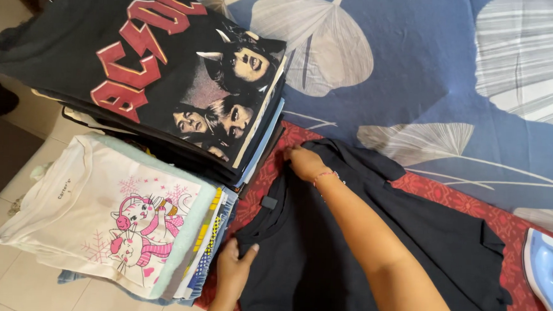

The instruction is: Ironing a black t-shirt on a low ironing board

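Observation:
A black T-shirt [321,263] lies spread on a red patterned cloth [449,197] on the bed. My left hand [234,269] pinches the shirt's near edge by the collar, at the lower middle of the view. My right hand [304,163] reaches across and grips the shirt's far shoulder edge, fingers closed on the fabric. The right forearm crosses over the middle of the shirt and hides part of it.
A stack of folded clothes topped by a black printed T-shirt [150,57] stands at the upper left. A second stack, topped by a white shirt with pink cats [106,219], sits at the lower left. A blue-white iron [548,273] rests at the right edge. A blue leaf-print sheet [417,68] covers the bed.

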